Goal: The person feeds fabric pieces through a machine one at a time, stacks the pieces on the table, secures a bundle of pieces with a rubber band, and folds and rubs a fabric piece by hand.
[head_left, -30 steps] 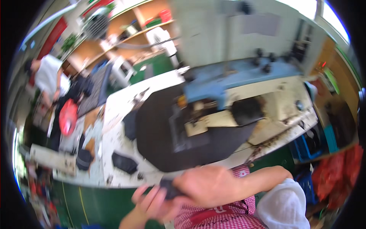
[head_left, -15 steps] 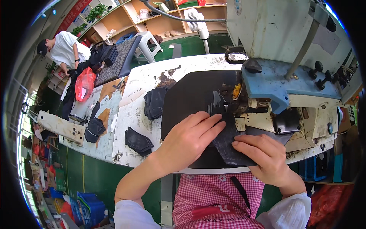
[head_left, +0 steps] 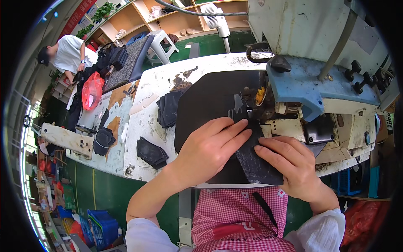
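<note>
A dark, flat piece of leather-like material (head_left: 257, 167) lies on the black plate (head_left: 201, 98) at the sewing machine (head_left: 294, 84), its upper end by the machine's working spot. My left hand (head_left: 210, 145) rests on the piece's left side, fingers stretched out and fingertips near the working spot; its thumb is hidden. My right hand (head_left: 291, 164) grips the piece's right edge, fingers bent over it. What lies under the fingers is hidden. Left of the plate are a stack of black pieces (head_left: 168, 109) and a second stack (head_left: 151, 153) nearer me.
On the left stands another machine arm (head_left: 67, 140), with more black pieces (head_left: 103, 141) beside it. Further back a person (head_left: 71, 54) in white works beside a red plastic bag (head_left: 92, 91). A white stool (head_left: 161, 46) and a fan (head_left: 216, 21) stand beyond the table.
The dark piece has turned slightly under my hands, and its near edge now reaches further right. Both hands stay on it. The whole view has shifted a little.
</note>
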The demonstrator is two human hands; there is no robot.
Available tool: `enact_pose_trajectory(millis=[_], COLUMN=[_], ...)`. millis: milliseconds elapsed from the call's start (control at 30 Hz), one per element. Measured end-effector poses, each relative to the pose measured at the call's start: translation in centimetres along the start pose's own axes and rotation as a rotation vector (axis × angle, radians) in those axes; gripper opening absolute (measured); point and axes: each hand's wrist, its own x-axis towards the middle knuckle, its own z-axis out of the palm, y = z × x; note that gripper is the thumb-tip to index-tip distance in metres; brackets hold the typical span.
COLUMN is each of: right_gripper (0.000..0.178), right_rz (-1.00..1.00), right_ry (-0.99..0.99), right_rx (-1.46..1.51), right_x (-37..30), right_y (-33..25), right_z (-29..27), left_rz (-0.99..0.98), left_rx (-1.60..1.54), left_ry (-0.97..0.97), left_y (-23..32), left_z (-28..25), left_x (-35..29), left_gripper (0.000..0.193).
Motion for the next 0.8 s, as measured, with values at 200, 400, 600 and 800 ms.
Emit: enact_pose_trajectory(millis=[200, 400, 600, 800], right_gripper=[0.051, 0.06, 0.059, 0.049], right_rz=[0.017, 0.04, 0.042, 0.039], right_ry=[-0.01, -0.065, -0.06, -0.029], right_rx=[-0.047, -0.016, -0.008, -0.009], right_x=[0.2, 0.1, -0.1, -0.1], right_y=[-0.1, 0.1, 0.1, 0.2], right_z=[0.0, -0.3, -0.1, 0.0], left_rz=[-0.017, -0.061, 0.01, 0.085], left_rx=[0.001, -0.052, -0.055, 0.043], left_ry=[-0.018, -0.058, -0.113, -0.13], left_y=[-0.1, 0.3, 0.0, -0.6], left_z=[-0.3, -0.4, -0.9, -1.3], left_x=[0.4, 0.5, 0.5, 0.6], left_gripper=[0.048, 0.053, 0.055, 0.056])
